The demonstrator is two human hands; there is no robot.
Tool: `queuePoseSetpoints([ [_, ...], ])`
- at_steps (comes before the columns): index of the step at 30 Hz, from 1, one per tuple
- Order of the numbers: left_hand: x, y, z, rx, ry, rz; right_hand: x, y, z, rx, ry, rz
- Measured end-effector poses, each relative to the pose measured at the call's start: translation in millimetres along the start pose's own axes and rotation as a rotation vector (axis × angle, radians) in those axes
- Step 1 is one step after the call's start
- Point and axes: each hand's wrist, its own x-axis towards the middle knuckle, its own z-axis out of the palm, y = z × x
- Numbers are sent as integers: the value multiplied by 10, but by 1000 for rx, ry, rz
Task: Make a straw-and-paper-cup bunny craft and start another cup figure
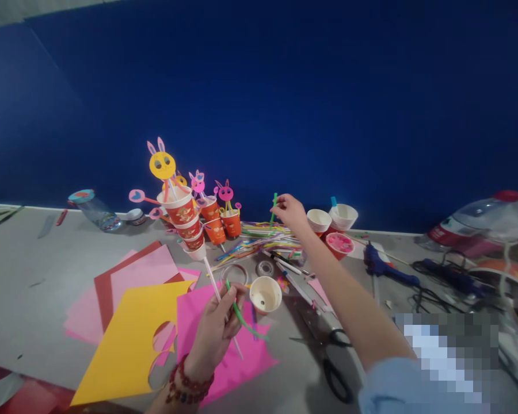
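Observation:
My left hand [216, 329] is closed around a white straw [210, 275] and a curved green straw [244, 324], above a bright pink paper sheet [237, 376]. Farther out, my right hand [290, 210] pinches a short green straw [273, 208] upright over a heap of colourful straws [259, 244]. Between the hands stands an open paper cup [266, 295], with a roll of tape [265, 268] behind it. Left of the heap are stacked red paper cups [182, 214] topped by a yellow bunny face [162, 165], beside smaller orange cups with pink bunny faces [225, 190].
Scissors [337, 379] lie below my right forearm. A blue glue gun [386, 265] and cables are on the right, near a large plastic bottle [461, 227]. Yellow cut paper [125, 339] covers the left front. A blue wall [259, 103] rises behind the table.

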Motion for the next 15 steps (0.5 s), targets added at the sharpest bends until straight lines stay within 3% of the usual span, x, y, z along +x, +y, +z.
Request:
queuePoseSetpoints([
  [4,-85,8,112,-5,-90,-47,-891,-198,-279,336,8,-141],
  [6,-116,-2,208,-25,-101,-46,-1461,-238,-317,640,2,-313],
  [9,-132,-41,324,-47,-93,-8,-2146,-217,-257,635,-121,-552],
  [11,-127,-74,354,-42,-90,31,-2408,-167,-176,576,-109,-600],
  [15,-104,-116,328,20,-46,51,-2583,-48,-98,562,-130,-450],
])
